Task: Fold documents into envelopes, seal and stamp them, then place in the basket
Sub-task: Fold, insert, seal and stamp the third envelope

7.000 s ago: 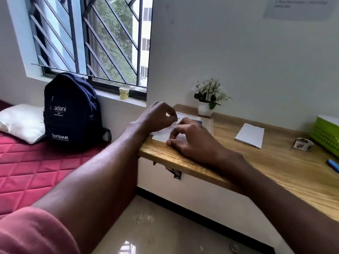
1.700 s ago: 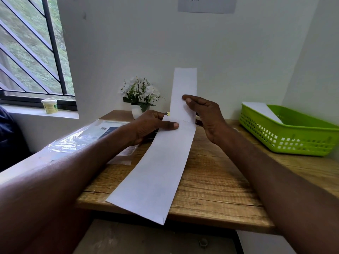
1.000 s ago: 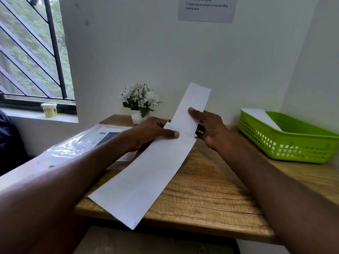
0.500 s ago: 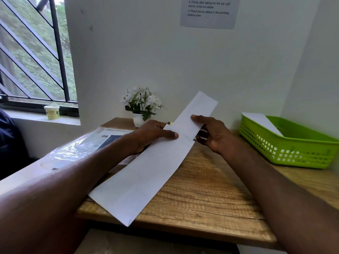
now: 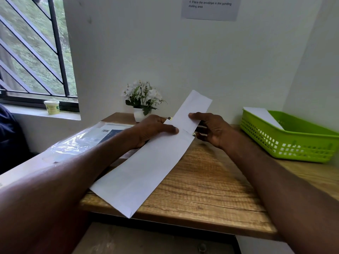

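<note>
Both your hands grip paper above the wooden table (image 5: 211,182); your left hand (image 5: 152,129) pinches the white envelope (image 5: 143,171) at its open end, thumb on top; your right hand (image 5: 212,129) pinches the folded document (image 5: 190,109), thumb across its face, fingers curled behind.

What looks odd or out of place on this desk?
Nothing is spilled or damaged. The envelope juts over the desk front edge, with a folded sheet only partly inside. A plastic packet overhangs the left edge.
</note>
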Demonstrator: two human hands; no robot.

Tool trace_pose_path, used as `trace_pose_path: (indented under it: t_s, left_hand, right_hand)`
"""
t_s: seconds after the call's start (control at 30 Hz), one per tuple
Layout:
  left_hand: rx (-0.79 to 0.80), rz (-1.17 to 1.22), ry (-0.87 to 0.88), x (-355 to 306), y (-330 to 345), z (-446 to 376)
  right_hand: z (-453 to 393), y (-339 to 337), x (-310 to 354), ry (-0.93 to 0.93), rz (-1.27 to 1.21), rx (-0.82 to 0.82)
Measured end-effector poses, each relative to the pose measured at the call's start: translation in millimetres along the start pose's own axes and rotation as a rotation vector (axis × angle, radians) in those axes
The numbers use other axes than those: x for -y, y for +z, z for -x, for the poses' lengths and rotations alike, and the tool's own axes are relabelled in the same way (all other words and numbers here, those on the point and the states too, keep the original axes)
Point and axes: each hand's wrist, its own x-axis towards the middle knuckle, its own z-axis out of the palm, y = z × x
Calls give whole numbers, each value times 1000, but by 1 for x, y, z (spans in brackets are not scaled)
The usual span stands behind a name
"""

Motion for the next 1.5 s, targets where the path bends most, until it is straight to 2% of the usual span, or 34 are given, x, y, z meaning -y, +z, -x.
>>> trace_pose_path:
  t_s: [0.17,0.37,0.57,0.73,0.93,1.1,1.3,1.5]
  left_hand:
    - [-5,12,-5,0,-1,-1]
    - [-20,15,-6,1,-2,-2]
    - [-31,7,1,1,-2,-2]
    - [-31,21,-4,0,-2,0]
    - [-29,19,2,0,0,1]
    - [-36,18,-3,0,-1,1]
    - [-38,7,-2,-1,0,2]
    - [-46,2,1,0,-1,2]
  right_hand:
    - [-2,-2,3,-39,-37,-40]
    - [0,-1,-1,19,38,24]
    - [-2,-2,1,-17,-19,-24]
    - [-1,-4,1,17,47,25]
    - [-3,-2,0,-39,-14,-17]
    - [-1,-2,0,-15,32,20]
    - [-3,-3,4,-52,-50,-54]
    - [-1,-2,1,-22,8,7]
